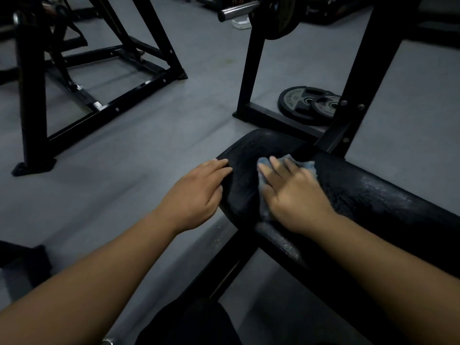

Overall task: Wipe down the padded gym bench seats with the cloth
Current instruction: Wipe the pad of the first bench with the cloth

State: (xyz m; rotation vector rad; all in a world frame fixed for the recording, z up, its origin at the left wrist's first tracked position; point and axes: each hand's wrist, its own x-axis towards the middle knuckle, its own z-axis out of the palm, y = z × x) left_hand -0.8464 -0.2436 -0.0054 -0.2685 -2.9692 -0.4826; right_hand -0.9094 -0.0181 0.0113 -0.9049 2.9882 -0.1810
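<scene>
A black padded bench seat point(368, 192) runs from the centre of the view toward the lower right, its surface worn and speckled. A blue-grey cloth point(302, 163) lies on the pad near its rounded end. My right hand point(291, 195) lies flat on top of the cloth with fingers spread, pressing it onto the pad; most of the cloth is hidden beneath the hand. My left hand point(196, 192) rests on the left edge of the pad's end, fingers straight and holding nothing.
A black rack upright point(361, 78) rises just behind the bench end. Two weight plates point(311, 103) lie on the grey floor beyond it. A loaded barbell end point(254, 11) hangs above. Another black machine frame point(104, 70) stands at the left.
</scene>
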